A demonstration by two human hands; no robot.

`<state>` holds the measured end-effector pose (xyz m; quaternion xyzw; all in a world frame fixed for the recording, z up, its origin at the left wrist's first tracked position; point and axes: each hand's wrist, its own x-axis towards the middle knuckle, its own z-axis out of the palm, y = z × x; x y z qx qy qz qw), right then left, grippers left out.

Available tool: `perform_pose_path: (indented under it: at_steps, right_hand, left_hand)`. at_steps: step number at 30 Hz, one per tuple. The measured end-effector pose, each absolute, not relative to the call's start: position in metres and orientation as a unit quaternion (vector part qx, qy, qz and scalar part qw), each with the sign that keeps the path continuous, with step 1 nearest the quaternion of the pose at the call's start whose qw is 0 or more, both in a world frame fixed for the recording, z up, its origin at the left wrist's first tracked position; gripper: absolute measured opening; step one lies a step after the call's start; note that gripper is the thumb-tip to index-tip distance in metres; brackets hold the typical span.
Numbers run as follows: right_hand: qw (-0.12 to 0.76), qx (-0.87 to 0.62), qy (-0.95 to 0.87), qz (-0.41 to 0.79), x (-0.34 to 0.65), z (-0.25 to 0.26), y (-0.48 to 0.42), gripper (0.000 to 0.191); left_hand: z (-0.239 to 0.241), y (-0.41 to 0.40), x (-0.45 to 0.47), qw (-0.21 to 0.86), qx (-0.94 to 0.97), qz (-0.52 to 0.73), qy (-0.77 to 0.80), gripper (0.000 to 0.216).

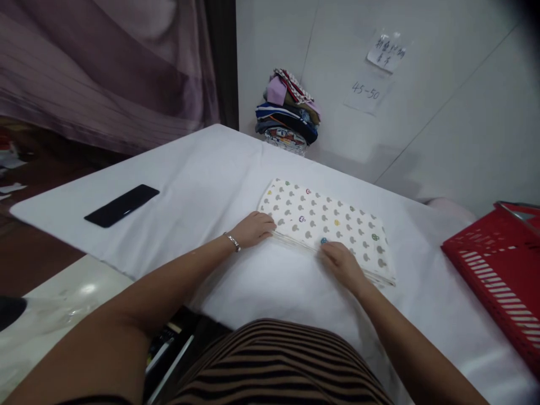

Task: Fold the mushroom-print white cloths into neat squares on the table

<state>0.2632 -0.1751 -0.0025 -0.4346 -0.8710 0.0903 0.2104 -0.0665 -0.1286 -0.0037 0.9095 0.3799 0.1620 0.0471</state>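
A folded white cloth (314, 216) lies flat on the white-covered table, its print made of grey mushroom-like shapes with a few coloured ones. Several layers show along its near edge. My left hand (254, 229), with a silver bracelet at the wrist, is closed on the cloth's near left corner. Partway along the near edge, my right hand (341, 261) pinches the layers, thumb and fingers together. The undersides of both hands' fingers are hidden.
A black flat phone-like slab (122, 206) lies on the table (189, 174) at left. Stacked folded clothes (288, 112) stand by the wall at the far edge. A red plastic basket (498, 270) sits at right. Paper notes (386, 52) hang on the wall.
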Motion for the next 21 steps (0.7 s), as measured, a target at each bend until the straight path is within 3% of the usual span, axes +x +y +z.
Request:
perform_pose_path:
  at_steps: [7,21]
  right_hand:
    - [0.204,-0.405,-0.885,0.106,0.190,-0.005,-0.147,0.021]
    - [0.133,-0.463,-0.866,0.133,0.174,-0.006,-0.134,0.018]
  left_hand:
    - [0.004,-0.128,-0.062,0.070,0.905,0.143,0.393,0.018]
    - [0.005,-0.118,-0.056,0.084,0.902,0.129,0.403,0.023]
